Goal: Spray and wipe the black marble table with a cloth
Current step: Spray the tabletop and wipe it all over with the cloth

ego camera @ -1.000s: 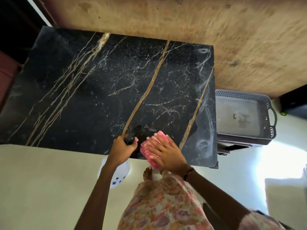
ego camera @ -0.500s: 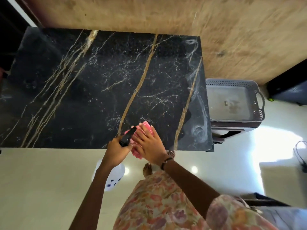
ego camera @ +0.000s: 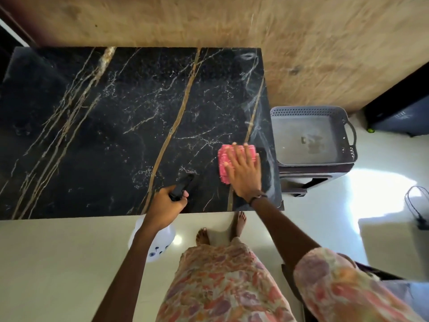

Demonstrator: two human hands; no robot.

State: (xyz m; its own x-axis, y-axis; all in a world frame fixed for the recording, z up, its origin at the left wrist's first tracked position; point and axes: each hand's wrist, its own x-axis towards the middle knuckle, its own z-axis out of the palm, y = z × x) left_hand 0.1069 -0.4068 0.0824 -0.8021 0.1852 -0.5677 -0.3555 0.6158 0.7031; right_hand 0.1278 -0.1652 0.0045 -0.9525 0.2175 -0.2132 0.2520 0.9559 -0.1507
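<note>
The black marble table (ego camera: 116,126) with gold and white veins fills the upper left of the view. My right hand (ego camera: 245,173) lies flat, fingers spread, pressing a pink cloth (ego camera: 224,159) onto the table near its right front corner. My left hand (ego camera: 166,209) is closed around the black trigger head of a white spray bottle (ego camera: 162,247). The bottle hangs just off the table's front edge, its body mostly hidden behind my forearm. Whitish smears show on the marble along the right edge.
A grey plastic basket (ego camera: 311,112) sits on a dark stool right of the table. A wooden wall runs behind. My bare feet (ego camera: 203,235) stand on the pale glossy floor by the front edge. A dark cabinet (ego camera: 404,112) is at far right.
My right hand has slid the pink cloth to the right and farther onto the table, away from my left hand. The left hand stays on the spray bottle at the front edge.
</note>
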